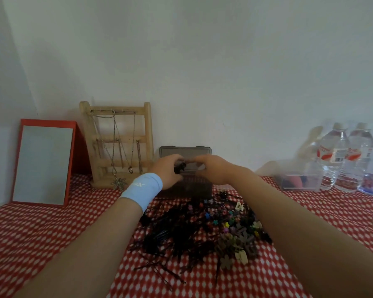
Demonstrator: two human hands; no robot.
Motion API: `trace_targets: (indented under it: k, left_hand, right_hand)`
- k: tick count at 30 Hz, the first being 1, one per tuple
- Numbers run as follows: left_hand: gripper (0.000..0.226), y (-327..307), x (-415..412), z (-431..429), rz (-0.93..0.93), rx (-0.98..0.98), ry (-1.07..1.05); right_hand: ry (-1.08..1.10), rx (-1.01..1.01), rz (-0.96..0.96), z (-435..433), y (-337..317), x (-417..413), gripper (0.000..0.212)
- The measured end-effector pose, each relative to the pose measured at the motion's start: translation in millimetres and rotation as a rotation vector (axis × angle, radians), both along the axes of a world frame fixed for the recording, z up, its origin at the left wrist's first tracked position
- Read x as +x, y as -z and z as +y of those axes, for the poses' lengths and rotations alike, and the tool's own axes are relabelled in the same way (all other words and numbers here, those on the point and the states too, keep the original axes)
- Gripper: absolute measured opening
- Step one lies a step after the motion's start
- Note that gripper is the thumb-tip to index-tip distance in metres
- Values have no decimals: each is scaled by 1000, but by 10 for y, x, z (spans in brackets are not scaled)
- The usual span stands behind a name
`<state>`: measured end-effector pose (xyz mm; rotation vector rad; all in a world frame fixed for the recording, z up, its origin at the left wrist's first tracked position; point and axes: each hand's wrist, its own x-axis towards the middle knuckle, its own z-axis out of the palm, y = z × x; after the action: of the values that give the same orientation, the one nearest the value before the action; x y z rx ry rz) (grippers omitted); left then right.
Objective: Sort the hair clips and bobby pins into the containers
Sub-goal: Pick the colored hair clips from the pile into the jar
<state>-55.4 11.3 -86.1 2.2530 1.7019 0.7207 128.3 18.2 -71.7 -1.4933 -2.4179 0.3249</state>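
A dark plastic box (187, 189) stands at the back of the table, its lid (185, 150) raised against the wall. My left hand (165, 169), with a light blue wristband, pinches a black hair clip (179, 167) over the box's opening. Opposite it, my right hand (213, 168) has its fingers curled toward the clip; what it holds is unclear. In front of the box lies a heap of black bobby pins (166, 237). Several small coloured and brown hair clips (235, 231) lie on the heap's right side, between my forearms.
A red-framed mirror (42, 162) and a wooden jewellery stand (116, 143) with necklaces stand at the back left. A clear plastic container (299, 181) and water bottles (336, 155) stand at the back right. A red-and-white patterned cloth (41, 229) covers the table.
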Motion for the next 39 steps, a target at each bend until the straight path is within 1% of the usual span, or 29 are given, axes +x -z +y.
trace_targets:
  k: [3, 5, 7, 9, 11, 14, 16, 18, 21, 22, 25, 28, 32, 35, 37, 39]
  left_hand:
    - [55, 113, -40, 10, -16, 30, -1]
    - [51, 150, -18, -47, -14, 76, 21]
    - [41, 156, 47, -154, -44, 121, 66]
    - [27, 142, 147, -301, -47, 158, 125]
    - [16, 134, 256, -466, -39, 110, 209]
    - [8, 157, 402, -687, 36, -58, 337]
    - [11, 189, 472, -808, 85, -169, 414]
    - [14, 229, 527, -917, 87, -250, 474]
    - [24, 283, 576, -1040, 158, -316, 525]
    - [26, 297, 575, -1058, 178, -318, 531]
    - [23, 312, 522, -1092, 175, -285, 503]
    - [19, 327, 434, -1102, 192, -227, 448]
    - [10, 344, 349, -1122, 98, -173, 383]
    - [10, 363, 311, -1145, 75, -150, 370]
    - [10, 366, 319, -1167, 59, -176, 378]
    - [20, 354, 349, -1195, 40, -224, 396]
  right_hand:
    - [18, 48, 63, 13, 50, 137, 47]
    - [14, 98, 85, -25, 79, 221, 39]
    - [-4, 110, 102, -124, 81, 295, 28]
    - [-33, 93, 102, -274, 62, 369, 21]
    - [-76, 24, 61, -462, 26, 436, 23]
    - [-95, -147, -59, -742, -19, 523, 22]
    - [-90, -254, -110, -880, -35, 575, 23]
    - [-96, -309, -165, -963, -15, 609, 21]
    - [-124, -390, -227, -1036, 66, 610, 10]
    - [-129, -402, -246, -1051, 96, 601, 12]
    - [-112, -368, -247, -1094, 169, 577, 20]
    - [-91, -334, -235, -1115, 212, 540, 22]
    - [-80, -335, -260, -1140, 203, 532, 23]
    - [-76, -318, -286, -1139, 204, 551, 23]
    - [-61, -288, -286, -1134, 232, 550, 20]
    - [-58, -240, -274, -1138, 267, 540, 18]
